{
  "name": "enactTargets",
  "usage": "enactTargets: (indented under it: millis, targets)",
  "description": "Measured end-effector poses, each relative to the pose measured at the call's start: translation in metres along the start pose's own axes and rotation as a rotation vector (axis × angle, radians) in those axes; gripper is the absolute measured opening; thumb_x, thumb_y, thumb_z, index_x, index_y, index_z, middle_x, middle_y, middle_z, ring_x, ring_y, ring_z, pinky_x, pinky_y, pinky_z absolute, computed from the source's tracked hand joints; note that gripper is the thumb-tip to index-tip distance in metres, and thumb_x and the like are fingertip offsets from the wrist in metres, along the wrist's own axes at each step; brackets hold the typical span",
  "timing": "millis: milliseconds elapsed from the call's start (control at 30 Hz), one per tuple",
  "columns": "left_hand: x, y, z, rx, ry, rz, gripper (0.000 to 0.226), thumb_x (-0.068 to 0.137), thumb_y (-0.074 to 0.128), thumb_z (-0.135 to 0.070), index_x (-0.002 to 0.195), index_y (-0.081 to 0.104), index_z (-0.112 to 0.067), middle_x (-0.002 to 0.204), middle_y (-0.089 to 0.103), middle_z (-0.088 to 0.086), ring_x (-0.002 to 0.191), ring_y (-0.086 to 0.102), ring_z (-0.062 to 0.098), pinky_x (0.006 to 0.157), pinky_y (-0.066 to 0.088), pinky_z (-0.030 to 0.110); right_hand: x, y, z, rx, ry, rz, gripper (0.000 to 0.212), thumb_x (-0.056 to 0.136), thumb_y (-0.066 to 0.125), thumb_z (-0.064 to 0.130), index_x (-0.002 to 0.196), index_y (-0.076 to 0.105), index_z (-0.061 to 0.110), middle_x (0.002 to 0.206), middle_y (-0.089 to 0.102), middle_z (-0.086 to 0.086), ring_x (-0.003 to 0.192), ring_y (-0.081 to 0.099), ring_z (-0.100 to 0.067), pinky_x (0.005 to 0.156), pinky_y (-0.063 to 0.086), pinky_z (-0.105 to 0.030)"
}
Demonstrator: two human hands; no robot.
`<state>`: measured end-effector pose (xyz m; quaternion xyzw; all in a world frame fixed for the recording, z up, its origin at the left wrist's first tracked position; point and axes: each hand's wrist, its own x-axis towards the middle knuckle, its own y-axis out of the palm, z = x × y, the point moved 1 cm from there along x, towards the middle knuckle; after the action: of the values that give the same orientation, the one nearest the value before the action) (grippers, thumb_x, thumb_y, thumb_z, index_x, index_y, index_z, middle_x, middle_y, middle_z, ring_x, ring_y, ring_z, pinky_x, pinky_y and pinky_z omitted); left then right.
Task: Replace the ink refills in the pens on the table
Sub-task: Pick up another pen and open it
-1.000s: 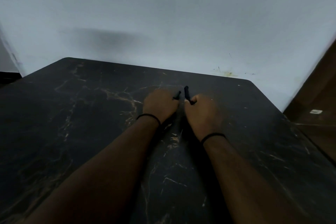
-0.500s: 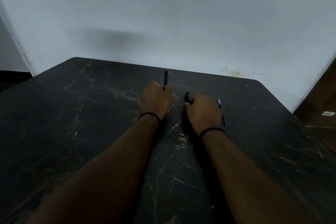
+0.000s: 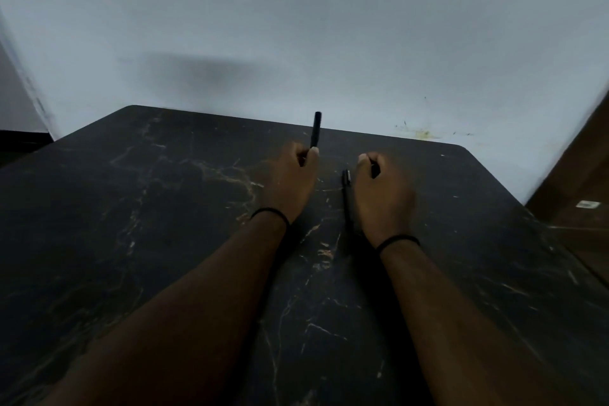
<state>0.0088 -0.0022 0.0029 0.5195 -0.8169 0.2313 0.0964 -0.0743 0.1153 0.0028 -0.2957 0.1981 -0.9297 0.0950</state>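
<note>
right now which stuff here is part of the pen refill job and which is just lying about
Part of the job:
- black pen piece held upright in the left hand
- black pen lying on the table beside the right hand
- small dark part gripped in the right hand, too hidden to name

Just lying about:
- white tag on the wooden surface at right

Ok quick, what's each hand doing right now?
Left hand: closed on a black pen piece that sticks up from the grip.
Right hand: curled shut; holding something dark, cannot tell what. Another black pen lies beside it on the table.
</note>
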Motion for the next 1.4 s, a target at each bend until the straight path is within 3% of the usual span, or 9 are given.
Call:
enactTargets:
  millis: [100, 167, 333, 433, 633, 767, 1033, 1200, 1400]
  targets:
    - [-0.007, 0.010, -0.010, -0.086, 0.087, 0.070, 0.022, 0.100, 0.054, -0.027, 0.078, 0.050, -0.028, 0.064, 0.051, -0.007, 0.049, 0.049, -0.003, 0.047, 0.038, 0.011, 0.000, -0.001, 0.003, 0.126, -0.009, -0.045, 0.022, 0.100, 0.053, 0.032, 0.097, 0.072, 0.020, 0.084, 0.066, 0.007, 0.076, 0.058, -0.007, 0.063, 0.038, -0.019]
    - [-0.010, 0.016, -0.011, -0.054, 0.145, 0.119, 0.020, 0.100, 0.053, -0.028, 0.080, 0.052, -0.028, 0.064, 0.049, -0.008, 0.052, 0.047, 0.000, 0.051, 0.038, 0.015, 0.001, -0.003, 0.004, 0.136, 0.015, -0.052, 0.022, 0.100, 0.053, 0.030, 0.098, 0.073, 0.019, 0.085, 0.066, 0.007, 0.078, 0.059, -0.008, 0.062, 0.037, -0.016]
    - [-0.008, 0.015, -0.006, 0.000, 0.190, 0.061, 0.019, 0.099, 0.053, -0.030, 0.080, 0.052, -0.030, 0.065, 0.048, -0.011, 0.055, 0.047, -0.003, 0.052, 0.035, 0.013, 0.007, -0.012, -0.007, -0.284, 0.056, 0.138, 0.025, 0.099, 0.052, 0.036, 0.090, 0.067, 0.018, 0.084, 0.064, 0.001, 0.079, 0.060, -0.020, 0.071, 0.047, -0.029]
    - [-0.005, 0.011, -0.002, -0.019, 0.135, 0.032, 0.026, 0.098, 0.053, -0.031, 0.073, 0.047, -0.033, 0.065, 0.050, -0.008, 0.057, 0.047, 0.004, 0.057, 0.041, 0.027, 0.005, -0.012, -0.007, -0.398, 0.063, 0.267, 0.030, 0.098, 0.053, 0.039, 0.090, 0.069, 0.013, 0.090, 0.068, -0.007, 0.087, 0.066, -0.028, 0.080, 0.055, -0.038]
    - [-0.006, 0.012, 0.000, -0.004, 0.127, 0.052, 0.022, 0.098, 0.053, -0.034, 0.077, 0.052, -0.029, 0.063, 0.048, -0.008, 0.054, 0.044, 0.004, 0.054, 0.037, 0.025, -0.007, -0.008, 0.004, -0.607, -0.044, 0.321, 0.031, 0.092, 0.060, 0.043, 0.096, 0.071, 0.015, 0.101, 0.070, -0.008, 0.094, 0.067, -0.029, 0.077, 0.052, -0.035]
    - [-0.004, 0.011, 0.001, -0.020, 0.120, 0.033, 0.019, 0.098, 0.054, -0.031, 0.080, 0.055, -0.025, 0.065, 0.049, -0.007, 0.056, 0.044, 0.004, 0.055, 0.038, 0.025, -0.010, -0.002, 0.012, -0.628, -0.087, 0.311, 0.020, 0.093, 0.060, 0.032, 0.093, 0.072, 0.015, 0.100, 0.071, -0.008, 0.095, 0.067, -0.029, 0.074, 0.048, -0.033]
    - [-0.002, 0.006, 0.000, -0.040, 0.059, -0.003, 0.025, 0.099, 0.052, -0.031, 0.074, 0.049, -0.029, 0.062, 0.050, -0.006, 0.054, 0.046, 0.008, 0.056, 0.041, 0.029, -0.009, 0.001, 0.013, -0.608, -0.113, 0.307, 0.033, 0.099, 0.051, 0.039, 0.098, 0.072, 0.014, 0.102, 0.071, -0.009, 0.099, 0.066, -0.029, 0.084, 0.049, -0.034]
    - [-0.002, 0.005, 0.001, -0.046, 0.054, 0.001, 0.019, 0.099, 0.052, -0.032, 0.083, 0.055, -0.022, 0.066, 0.052, -0.004, 0.059, 0.048, 0.011, 0.061, 0.047, 0.034, -0.007, 0.001, 0.010, -0.602, -0.114, 0.296, 0.033, 0.100, 0.050, 0.039, 0.094, 0.070, 0.012, 0.100, 0.071, -0.009, 0.096, 0.067, -0.029, 0.077, 0.048, -0.034]
    - [-0.002, 0.003, 0.002, -0.014, 0.090, -0.005, 0.029, 0.099, 0.051, -0.033, 0.071, 0.046, -0.030, 0.062, 0.047, -0.008, 0.054, 0.043, 0.006, 0.055, 0.041, 0.027, -0.007, 0.002, 0.009, -0.591, -0.109, 0.282, 0.036, 0.100, 0.048, 0.040, 0.097, 0.072, 0.013, 0.101, 0.071, -0.008, 0.097, 0.067, -0.029, 0.084, 0.050, -0.037]
